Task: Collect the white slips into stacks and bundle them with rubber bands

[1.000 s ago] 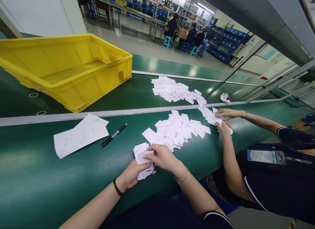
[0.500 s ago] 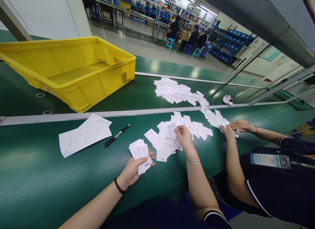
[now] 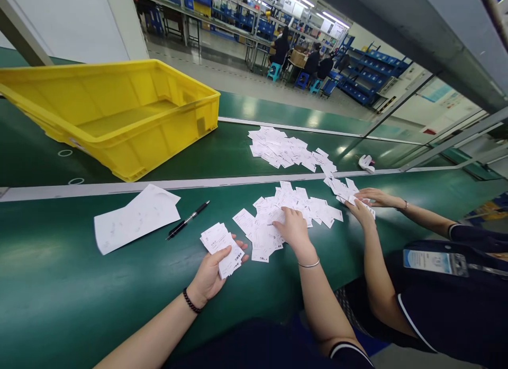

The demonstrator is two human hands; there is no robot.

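My left hand (image 3: 212, 273) grips a fanned stack of small white printed slips (image 3: 223, 247), thumb on top and fingertips showing past the right edge. To its right, my right hand (image 3: 294, 228) rests palm down on a loose pile of the same slips (image 3: 264, 236). Its thumb and fingers are apart and touch the upper slips; I see none lifted in it. A black pen (image 3: 188, 219) and larger white sheets of paper (image 3: 137, 219) lie on the green table beyond my left hand.
A co-worker's hands (image 3: 365, 202) handle another group of slips at the right. Farther back lies a larger heap of slips (image 3: 278, 146). A yellow crate (image 3: 166, 138) stands at the left behind a pale strip (image 3: 79, 189). A white object (image 3: 366, 163) lies at the back right.
My right hand has gone from a pinch at a slip to spread fingers, lower on the pile. My left hand and its stack shifted slightly left. The co-worker's hands moved left.
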